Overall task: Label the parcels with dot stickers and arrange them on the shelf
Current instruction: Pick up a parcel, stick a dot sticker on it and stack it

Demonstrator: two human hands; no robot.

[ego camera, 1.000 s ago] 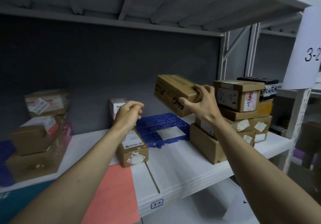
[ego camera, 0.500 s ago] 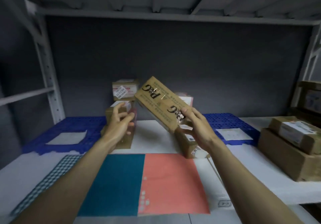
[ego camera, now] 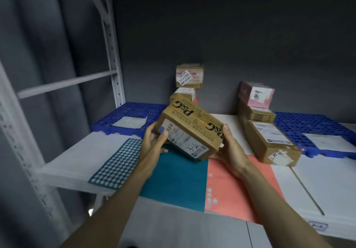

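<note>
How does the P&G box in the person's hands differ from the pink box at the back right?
The P&G box is brown cardboard, while the pink box is pink. The P&G box is held tilted above the shelf by the left hand and right hand; the pink box rests on top of a stack of cardboard boxes. The P&G box looks long and flat, the pink box more cube-like. Both carry a white label with handwriting.

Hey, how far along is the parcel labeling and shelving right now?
Done: several parcels sit stacked at the back of the shelf. In hand: both hands, left and right, hold the P&G box above the sticker sheets. Left: no dot sticker shows on it; the dot sheet looks nearly full.
</note>
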